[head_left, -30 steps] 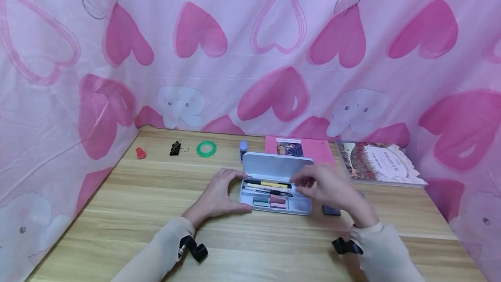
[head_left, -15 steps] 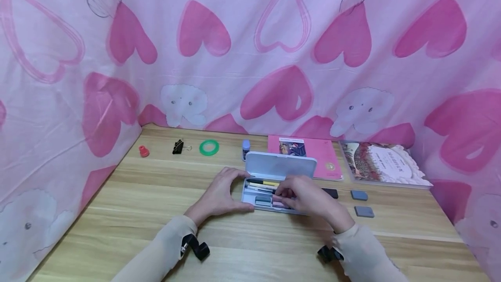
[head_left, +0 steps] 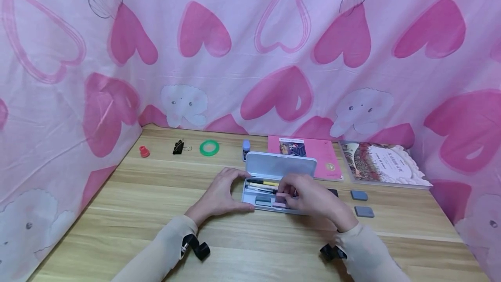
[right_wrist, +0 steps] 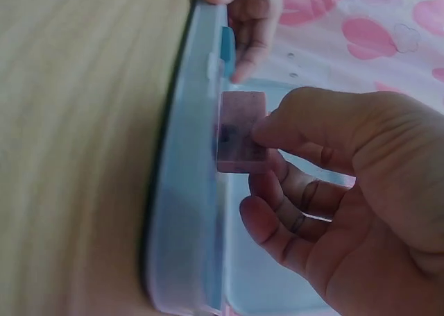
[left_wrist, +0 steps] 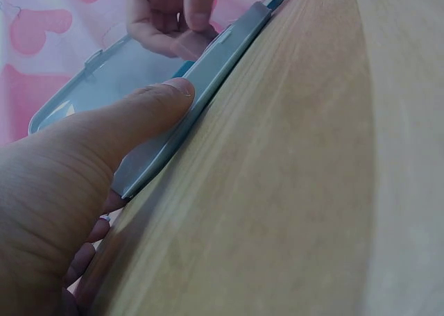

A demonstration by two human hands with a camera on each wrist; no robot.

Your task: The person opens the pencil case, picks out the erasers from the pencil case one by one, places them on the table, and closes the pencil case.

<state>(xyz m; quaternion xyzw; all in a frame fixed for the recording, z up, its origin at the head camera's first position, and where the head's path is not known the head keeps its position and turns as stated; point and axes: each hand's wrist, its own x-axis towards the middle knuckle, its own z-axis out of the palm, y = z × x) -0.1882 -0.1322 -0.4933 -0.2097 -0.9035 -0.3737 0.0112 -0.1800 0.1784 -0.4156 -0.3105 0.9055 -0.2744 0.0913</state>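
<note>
A pale blue pencil case (head_left: pixel 279 165) lies on the table with its lid up. My left hand (head_left: pixel 219 193) holds its left end, the thumb on the front edge and the fingers behind. My right hand (head_left: pixel 311 196) pinches a pink eraser (right_wrist: pixel 239 130) between thumb and fingers, just over the case's front compartment. Below it in the head view is another pink eraser (head_left: pixel 278 205), beside blue-green erasers (head_left: pixel 263 201). Several pens (head_left: pixel 261 187) lie in the rear compartment. The right hand hides the case's right part.
Two blue-grey erasers (head_left: pixel 359 195) and a partly hidden black block (head_left: pixel 333 192) lie to the right. Behind stand a glue stick (head_left: pixel 245 149), a pink booklet (head_left: pixel 322 156) and a book (head_left: pixel 387 164). Green tape (head_left: pixel 209 147), a binder clip (head_left: pixel 178 146) and a red piece (head_left: pixel 144 151) are at left.
My right hand has moved left from the case's right side to the erasers, and has raised a pink one slightly. My left hand stays on the case.
</note>
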